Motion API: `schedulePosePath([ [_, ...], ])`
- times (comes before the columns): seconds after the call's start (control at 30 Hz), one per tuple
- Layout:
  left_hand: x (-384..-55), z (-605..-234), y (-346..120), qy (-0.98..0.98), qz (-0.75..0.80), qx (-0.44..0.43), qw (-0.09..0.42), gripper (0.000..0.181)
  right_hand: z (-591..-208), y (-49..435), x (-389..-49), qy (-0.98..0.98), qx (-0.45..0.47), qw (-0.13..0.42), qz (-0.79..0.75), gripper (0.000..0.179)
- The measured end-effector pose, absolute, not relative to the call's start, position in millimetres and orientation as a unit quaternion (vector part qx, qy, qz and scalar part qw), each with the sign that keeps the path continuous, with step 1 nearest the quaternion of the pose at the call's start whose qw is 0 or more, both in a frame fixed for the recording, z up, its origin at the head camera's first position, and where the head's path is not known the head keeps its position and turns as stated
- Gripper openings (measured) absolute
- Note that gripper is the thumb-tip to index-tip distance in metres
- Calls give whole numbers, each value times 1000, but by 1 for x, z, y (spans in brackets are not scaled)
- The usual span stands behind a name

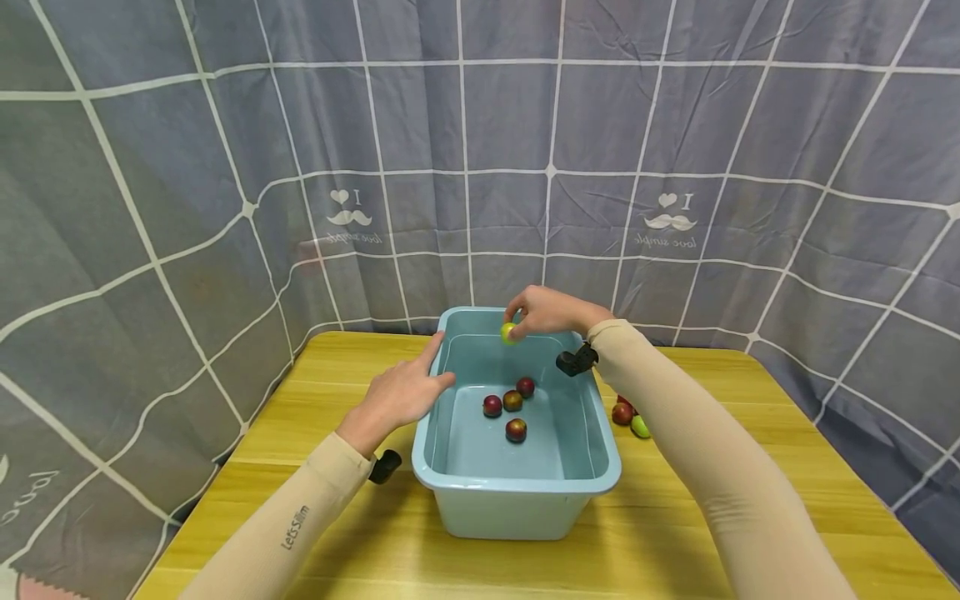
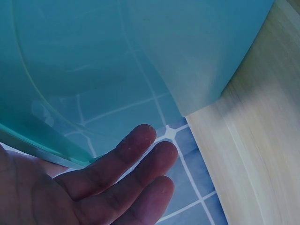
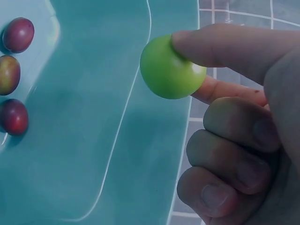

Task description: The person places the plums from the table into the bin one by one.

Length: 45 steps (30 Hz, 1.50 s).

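Between thumb and index finger, my right hand (image 1: 551, 309) pinches a small green plum (image 3: 169, 70). It is above the far end of a light-blue plastic basin (image 1: 517, 485); in the right wrist view the other fingers are curled in below. Several dark red plums (image 1: 515, 430) lie apart or close together on the basin floor. My left hand (image 1: 397, 392) is at the basin's left rim, thumb and index finger extended. The left wrist view shows its other fingers (image 2: 157, 161) loosely bent outside the basin wall, holding no plum.
Right of the basin, a few red plums (image 1: 622, 414) and a green plum (image 1: 640, 427) lie on the wooden table (image 1: 352, 375), partly hidden by my right forearm. A grey curtain (image 1: 420, 208) with white grid lines hangs behind the table and along its sides.
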<state>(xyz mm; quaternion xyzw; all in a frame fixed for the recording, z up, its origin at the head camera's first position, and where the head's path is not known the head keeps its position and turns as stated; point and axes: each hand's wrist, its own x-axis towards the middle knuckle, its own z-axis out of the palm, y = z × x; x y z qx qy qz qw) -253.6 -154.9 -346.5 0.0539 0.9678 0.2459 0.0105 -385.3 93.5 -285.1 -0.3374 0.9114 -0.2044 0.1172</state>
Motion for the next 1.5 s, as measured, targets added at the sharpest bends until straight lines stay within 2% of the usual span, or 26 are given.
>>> schedulePosePath([
  [0.4, -254, -346, -151, 967, 248, 55, 17, 76, -288, 89, -387, 912, -330, 127, -208, 37],
  [0.6, -254, -346, -150, 967, 249, 54, 16, 77, -285, 96, -381, 909, -338, 124, -211, 34],
  [1.13, -254, -347, -155, 965, 258, 53, 14, 79, -283, 139, -359, 901, -330, 95, -263, 31],
  [1.5, -254, -347, -155, 964, 259, 56, 10, 77, -291, 173, -342, 902, -312, 56, -294, 29],
])
